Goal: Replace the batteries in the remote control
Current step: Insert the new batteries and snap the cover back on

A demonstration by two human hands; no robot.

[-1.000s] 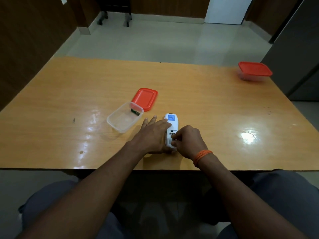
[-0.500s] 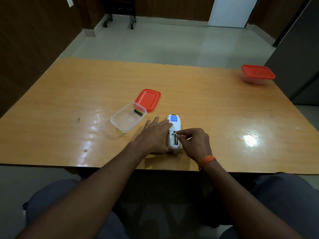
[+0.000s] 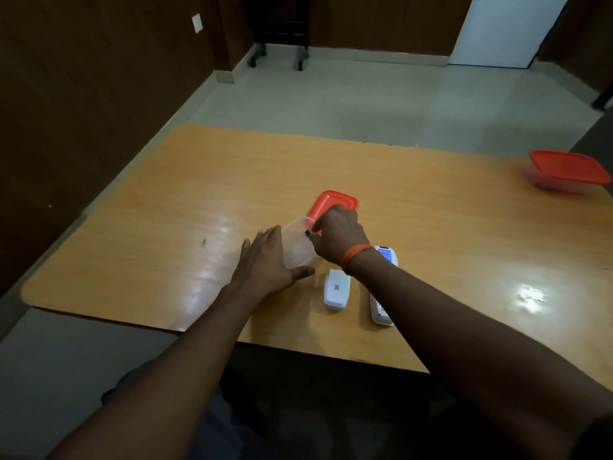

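The white remote (image 3: 386,254) lies on its face near the table's front edge, partly hidden under my right forearm. Its detached white back cover (image 3: 336,289) lies just left of it. A clear plastic container (image 3: 297,250) sits beyond them, and its red lid (image 3: 326,202) lies behind it. My left hand (image 3: 268,264) cups the container's near-left side, thumb along its front wall. My right hand (image 3: 338,235) hovers over the container's right rim, fingertips pinched on a small dark battery (image 3: 307,232).
A second container with a red lid (image 3: 568,171) stands at the table's far right corner. The wooden table (image 3: 166,227) is glossy, with a small dark mark (image 3: 204,241) at the left. Beyond it are bare floor and a wheeled stand.
Both hands left the remote and moved up-left to the clear container. My right hand now pinches a battery there. The back cover lies apart beside the remote. The view shifted left.
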